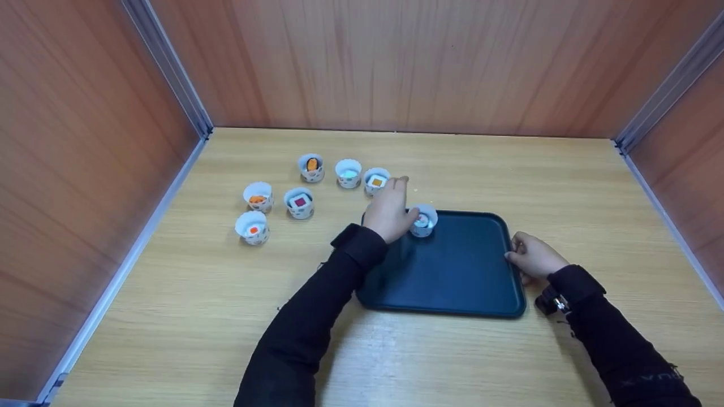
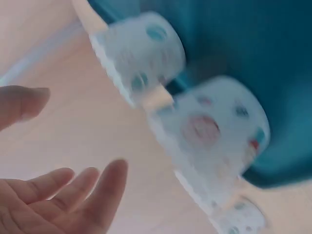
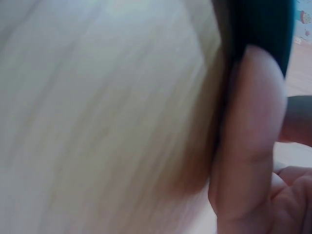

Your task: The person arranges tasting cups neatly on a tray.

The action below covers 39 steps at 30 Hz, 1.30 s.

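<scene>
My left hand reaches over the far left part of a dark green tray, its thumb near a small white patterned paper cup on the tray. In the left wrist view the thumb and fingers are spread apart with nothing between them. Blurred patterned cups stand beyond the fingertips, overlapping the tray's edge there. At the tray's right side my right hand grips the rim. Its thumb lies along the tray edge in the right wrist view, the other fingers curled beside it.
Several similar cups with small food-like pieces stand left of the tray: a cup with a yellow-topped white piece, one with a red-centred piece, one with an orange piece. Wood-grain panels wall the table at back and sides.
</scene>
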Tool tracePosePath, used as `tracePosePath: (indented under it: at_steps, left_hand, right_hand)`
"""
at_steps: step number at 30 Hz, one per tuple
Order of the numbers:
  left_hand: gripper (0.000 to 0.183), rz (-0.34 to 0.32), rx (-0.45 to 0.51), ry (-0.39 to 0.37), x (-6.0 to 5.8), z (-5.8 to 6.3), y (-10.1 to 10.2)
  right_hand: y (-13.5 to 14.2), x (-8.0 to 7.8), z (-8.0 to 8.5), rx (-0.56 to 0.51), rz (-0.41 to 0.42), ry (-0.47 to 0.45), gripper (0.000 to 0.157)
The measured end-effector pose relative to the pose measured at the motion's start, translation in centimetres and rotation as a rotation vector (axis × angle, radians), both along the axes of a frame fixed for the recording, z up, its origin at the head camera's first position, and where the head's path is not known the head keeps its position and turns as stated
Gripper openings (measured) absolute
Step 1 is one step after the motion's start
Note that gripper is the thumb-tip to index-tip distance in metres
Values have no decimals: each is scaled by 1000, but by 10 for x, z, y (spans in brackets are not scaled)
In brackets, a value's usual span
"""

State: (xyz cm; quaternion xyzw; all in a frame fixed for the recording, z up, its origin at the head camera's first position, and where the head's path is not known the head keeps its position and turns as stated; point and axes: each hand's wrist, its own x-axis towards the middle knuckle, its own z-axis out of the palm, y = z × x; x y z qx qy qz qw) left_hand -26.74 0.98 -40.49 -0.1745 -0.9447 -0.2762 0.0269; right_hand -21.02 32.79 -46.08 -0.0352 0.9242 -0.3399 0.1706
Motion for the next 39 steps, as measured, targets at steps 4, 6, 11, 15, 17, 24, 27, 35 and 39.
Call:
tracePosePath:
  at_steps: [4,6,11,15,17,24,27,35,39]
  left_hand:
    - [62,18,73,23,-14,1,-16]
    - [62,35,93,11,-22,2,-21]
    - [63,73,77,-39,-42,0,-25]
    - [64,79,37,-88,-53,-4,-25]
    - [63,74,10,-105,-58,-7,-25]
    - [63,59,-142,-108,-66,-11,-27]
    - [62,67,-221,-95,-68,-14,-27]
    - [63,131,-255,-135,-71,-24,-28]
    - [64,135,-266,-107,-71,-25,-27]
  right_hand:
    - [1,2,1,-14,-7,-6,13]
    - [3,4,2,-19,-11,-6,12]
    - [7,8,6,-31,-13,-18,11]
    - [8,11,7,-35,-15,-16,11]
    - [8,12,7,-33,-20,-11,11]
    - [5,15,5,-37,-9,6,12]
    - [3,16,4,-39,-8,15,12]
    - [0,18,3,-64,-11,-20,12]
    - [0,18,2,-56,0,-3,12]
